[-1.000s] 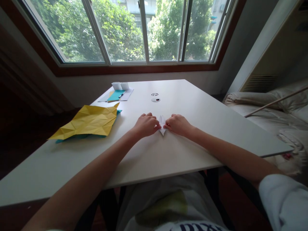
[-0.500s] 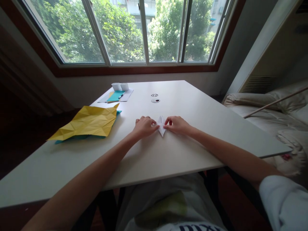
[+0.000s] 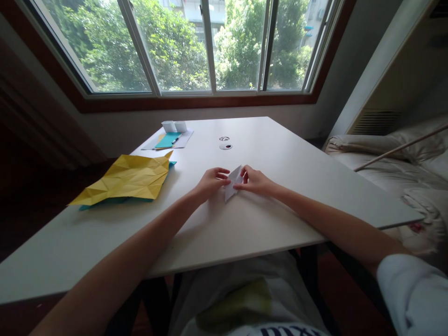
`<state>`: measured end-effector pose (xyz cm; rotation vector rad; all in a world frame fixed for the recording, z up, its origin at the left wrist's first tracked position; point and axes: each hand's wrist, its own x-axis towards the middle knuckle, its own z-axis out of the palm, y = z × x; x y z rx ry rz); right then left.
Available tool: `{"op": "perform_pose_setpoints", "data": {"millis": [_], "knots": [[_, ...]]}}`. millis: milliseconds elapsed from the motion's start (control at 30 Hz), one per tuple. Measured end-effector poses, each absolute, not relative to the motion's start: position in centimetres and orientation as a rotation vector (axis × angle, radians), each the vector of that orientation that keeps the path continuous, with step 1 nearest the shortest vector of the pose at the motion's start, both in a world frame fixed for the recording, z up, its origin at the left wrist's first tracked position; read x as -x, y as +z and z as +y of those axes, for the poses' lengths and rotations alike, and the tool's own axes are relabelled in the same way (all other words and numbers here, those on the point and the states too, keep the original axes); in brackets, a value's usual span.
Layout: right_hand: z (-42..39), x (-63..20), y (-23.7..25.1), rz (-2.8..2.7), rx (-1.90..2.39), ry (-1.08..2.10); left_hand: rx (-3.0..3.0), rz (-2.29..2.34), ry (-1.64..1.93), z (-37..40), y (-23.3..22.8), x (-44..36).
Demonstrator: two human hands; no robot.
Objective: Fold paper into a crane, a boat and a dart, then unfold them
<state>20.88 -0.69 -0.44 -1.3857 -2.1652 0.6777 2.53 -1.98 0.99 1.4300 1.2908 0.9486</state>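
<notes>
Between my two hands, a small piece of white folded paper (image 3: 231, 190), diamond-shaped with pointed ends, is held tilted just over the white table. My right hand (image 3: 255, 181) pinches its right side, thumb in front and fingers behind the upper part. On the other side, my left hand (image 3: 210, 182) has its thumb and fingertips at the paper's left edge, with the fingers curved around it. Part of the paper is covered by the fingers.
Left of my hands lies a large creased yellow sheet (image 3: 136, 177) over a teal sheet (image 3: 117, 200). Farther back, two small white boxes (image 3: 174, 126) stand by a teal square (image 3: 168, 139), a pen (image 3: 176, 139) and white paper. A round cable-hole cover (image 3: 226, 146) is set into the table (image 3: 280, 154).
The folded paper has turned from lying upright between my hands to a slant, its top now leaning right. My right fingers have shifted behind it, and my left fingers have stretched out more.
</notes>
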Motion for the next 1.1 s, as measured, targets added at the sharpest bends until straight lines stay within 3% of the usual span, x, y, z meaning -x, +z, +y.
{"op": "perform_pose_setpoints", "data": {"millis": [200,367,467,667,933,1100], "knots": [[-0.8,-20.7,-0.4,-1.912,1.367,0.884,-1.276,1.161,1.086,-1.7,1.4,-2.5],[-0.2,-20.9,0.1,-1.728,1.167,1.289,-1.152,1.006,1.158,-1.5,1.6,-2.4],[0.1,-21.1,0.4,-1.746,1.029,1.325,-1.172,0.915,1.175,-1.3,1.6,-2.4],[0.4,-21.0,0.9,-1.699,0.829,1.173,-1.343,0.889,1.159,-1.1,1.6,-2.1],[-0.1,-21.9,1.4,-2.064,0.728,0.303,-2.283,1.101,1.273,-1.4,2.1,-1.3],[0.2,-22.2,1.0,-2.343,0.706,0.127,-2.673,1.036,1.079,-0.9,1.4,-0.5]]}}
